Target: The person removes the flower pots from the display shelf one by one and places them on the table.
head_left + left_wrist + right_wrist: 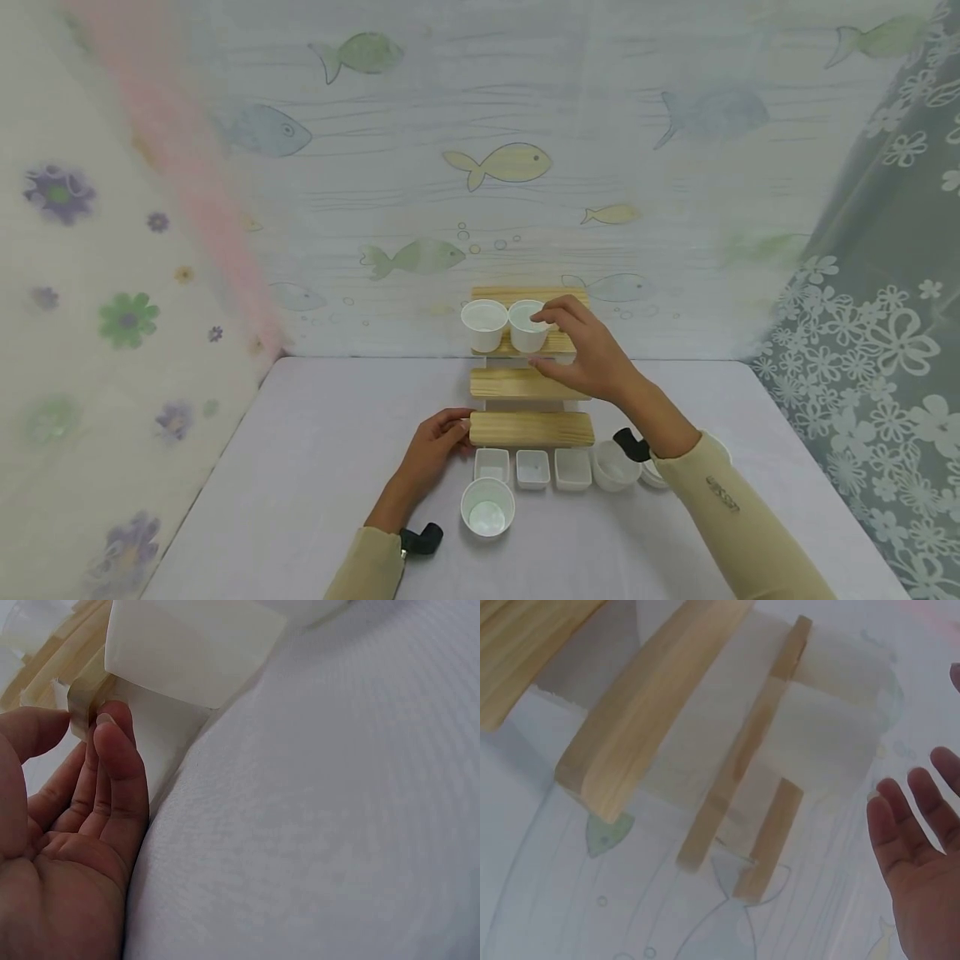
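A three-step stand with light wooden slats point(531, 428) stands on the white cloth. My left hand point(435, 443) pinches the left end of its lowest slat; in the left wrist view the thumb lies on one side of the slat end point(88, 697) and the fingers on the other. On the top step two white round tubs point(484, 327) stand side by side. Beside the right tub point(527, 337) is my right hand point(585, 354), its thumb and fingers spread apart. In the right wrist view those fingers point(926, 802) hold nothing and stand off from the tub point(821, 739).
Before the stand sit small square white dishes point(532, 469), a round bowl point(617, 467) and another round tub point(487, 508). More white containers point(654, 475) lie partly behind the right forearm. A fish-print curtain point(420, 167) hangs behind the table.
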The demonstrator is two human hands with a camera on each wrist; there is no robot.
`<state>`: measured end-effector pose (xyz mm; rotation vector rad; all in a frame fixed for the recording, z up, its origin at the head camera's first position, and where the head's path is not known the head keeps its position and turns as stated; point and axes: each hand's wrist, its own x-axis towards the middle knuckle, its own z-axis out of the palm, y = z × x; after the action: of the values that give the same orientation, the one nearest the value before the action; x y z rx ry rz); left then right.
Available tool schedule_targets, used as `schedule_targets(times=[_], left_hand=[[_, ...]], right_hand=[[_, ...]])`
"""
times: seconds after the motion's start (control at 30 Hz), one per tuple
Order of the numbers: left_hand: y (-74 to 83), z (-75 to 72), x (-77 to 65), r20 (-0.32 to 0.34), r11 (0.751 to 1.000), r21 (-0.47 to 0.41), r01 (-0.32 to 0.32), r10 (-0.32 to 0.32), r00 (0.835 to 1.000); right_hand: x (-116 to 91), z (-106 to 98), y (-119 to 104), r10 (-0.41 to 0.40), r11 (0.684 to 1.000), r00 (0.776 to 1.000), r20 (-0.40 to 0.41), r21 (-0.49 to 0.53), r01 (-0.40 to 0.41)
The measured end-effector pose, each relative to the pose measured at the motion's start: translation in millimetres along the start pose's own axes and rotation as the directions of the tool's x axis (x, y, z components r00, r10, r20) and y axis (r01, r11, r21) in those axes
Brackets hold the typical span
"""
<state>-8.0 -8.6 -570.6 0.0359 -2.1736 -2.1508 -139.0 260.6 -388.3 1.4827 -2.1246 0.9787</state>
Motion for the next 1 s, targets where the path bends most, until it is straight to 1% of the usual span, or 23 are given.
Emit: schedule_targets(times=[0.1,0.33,0.6,0.83,1.0], left_hand=[[0.2,0.0,-0.2,-0.002,1.0,0.005,-0.001,0.001,1.0],[1.3,0.9,-0.5,-0.007,1.0,0.008,0.001,-0.001,1.0],[0.4,1.7,-1.0,-0.015,1.0,0.023,-0.001,0.002,1.0],[0.8,1.9,-1.2,-0.016,1.0,0.027,-0.001,0.001,1.0],[0.8,1.5,-1.3,-0.018,1.0,0.03,-0.002,0.003,1.0]], right_hand=[[4.0,0.0,2.8,0.003,1.0,1.0,0.004,-0.018,-0.003],[12.2,-1.2,9.8,0.012,1.0,1.0,0.013,-0.022,-0.012],[20.0,-1.5,20.4,0.08,0.996,0.994,0.071,-0.048,-0.077],[26.3,-1.3,25.8,0.101,0.993,0.989,0.106,-0.072,-0.093],[30.9,-1.5,28.7,0.131,0.989,0.98,0.152,-0.094,-0.118]])
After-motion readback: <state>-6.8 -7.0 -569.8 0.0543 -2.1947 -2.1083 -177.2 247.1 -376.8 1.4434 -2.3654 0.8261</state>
